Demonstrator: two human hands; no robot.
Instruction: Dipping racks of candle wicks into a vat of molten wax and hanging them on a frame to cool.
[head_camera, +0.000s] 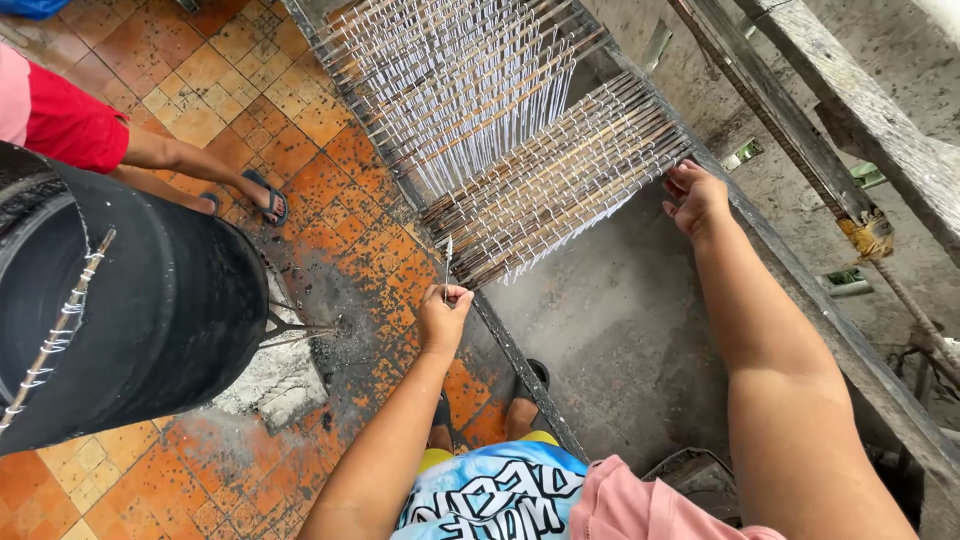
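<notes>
Our left hand was pinched shut on a thin stick, holding its near end so it stood almost upright just in front of the rack. Our right hand was on the right end of the sticks already lying across the rack of sticks, fingers curled over their tips; we couldn't tell if it was actually gripping one or just steadying them.

Handling-wise, we'd guess the stick was very light and a bit springy, easy to snap if bent, and the pale strands hanging off the others looked soft and easily tangled. Holding it by the bare ends seemed the safe bet.

The rack sat over a grey trough, running away from us between wooden beams. Left of it was orange tiled floor, a big black drum with another strung stick inside, and someone else's sandalled foot.

What the strands were made of was hard to make out, and the rack's far end was cut off.
</notes>
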